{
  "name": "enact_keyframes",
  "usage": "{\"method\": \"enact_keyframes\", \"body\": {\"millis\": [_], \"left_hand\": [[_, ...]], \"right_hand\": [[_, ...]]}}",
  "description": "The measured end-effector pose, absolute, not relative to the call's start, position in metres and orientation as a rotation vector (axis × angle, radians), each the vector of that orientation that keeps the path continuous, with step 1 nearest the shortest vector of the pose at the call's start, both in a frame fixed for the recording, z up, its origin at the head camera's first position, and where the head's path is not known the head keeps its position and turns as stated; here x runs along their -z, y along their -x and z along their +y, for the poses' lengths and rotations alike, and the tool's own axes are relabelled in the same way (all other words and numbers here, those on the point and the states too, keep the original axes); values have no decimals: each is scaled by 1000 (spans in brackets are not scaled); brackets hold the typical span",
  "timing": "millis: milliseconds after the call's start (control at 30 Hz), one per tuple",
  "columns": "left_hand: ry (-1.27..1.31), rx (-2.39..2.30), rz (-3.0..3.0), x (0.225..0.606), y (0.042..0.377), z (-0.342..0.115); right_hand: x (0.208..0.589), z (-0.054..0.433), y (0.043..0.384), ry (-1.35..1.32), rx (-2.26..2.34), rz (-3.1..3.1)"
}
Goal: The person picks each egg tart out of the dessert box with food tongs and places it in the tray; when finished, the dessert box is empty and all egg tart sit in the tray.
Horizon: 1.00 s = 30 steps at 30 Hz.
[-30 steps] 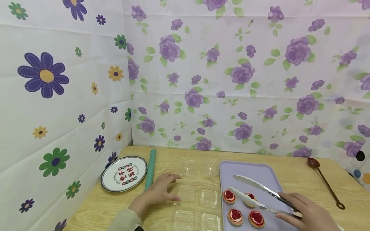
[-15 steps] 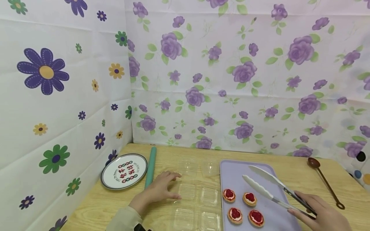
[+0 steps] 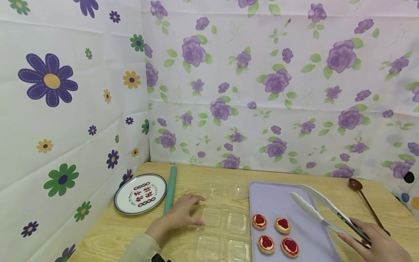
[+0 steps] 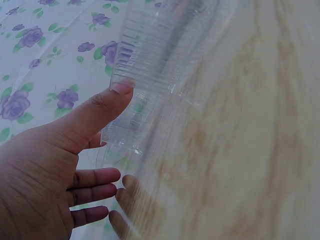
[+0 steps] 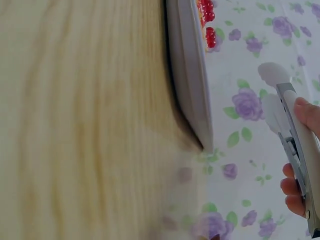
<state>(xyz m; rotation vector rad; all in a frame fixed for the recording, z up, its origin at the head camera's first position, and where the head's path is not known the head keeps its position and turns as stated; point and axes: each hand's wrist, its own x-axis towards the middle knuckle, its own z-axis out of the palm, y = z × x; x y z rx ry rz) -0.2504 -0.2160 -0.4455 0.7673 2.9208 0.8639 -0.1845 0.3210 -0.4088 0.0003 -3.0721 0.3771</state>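
My right hand [image 3: 381,242] grips a pair of metal tongs [image 3: 347,218] over the right side of the lilac tray [image 3: 268,196]. The tongs' pale scalloped tips are spread apart with nothing between them. Several small tarts [image 3: 290,247] with red topping sit on the tray's left half. To the left, my left hand [image 3: 181,217] rests beside clear plastic containers [image 3: 236,222], thumb and fingers spread apart. The left wrist view shows the thumb tip [image 4: 122,87] right at the edge of the ribbed clear plastic [image 4: 150,55], the other fingers extended loosely below.
A white plate [image 3: 140,194] with red lettering lies at the left, with a green cylindrical stick [image 3: 170,187] beside it. At the far right is a brown long-handled spoon [image 3: 355,184]. Flowered cloth [image 3: 278,109] hangs behind and at the left of the wooden table [image 3: 104,236].
My right hand has drawn the tongs to the right, from over the tarts to the tray's right side. The left hand and the tarts stay in place.
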Motion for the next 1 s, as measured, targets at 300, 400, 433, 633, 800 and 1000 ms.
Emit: {"method": "enact_keyframes", "body": {"millis": [300,400,433,633,800,1000], "left_hand": [[-769,-860,2929,447,251,-216],[-770,-861,2928,448,251,-216],[-770,-861,2928,448,251,-216],[-768,-860,2926,448,251,-216],[-762,-864,2923,447,250,-216],[-761,-866,2922,447,250,-216]], "right_hand": [[412,334,188,105,-402,-3151],[413,336,186,130,-409,-3141],[413,338,186,137,-414,-3140],[413,347,187,117,-398,-3145],[417,357,190,125,-375,-3155],[422,364,191,156,-384,-3157]]}}
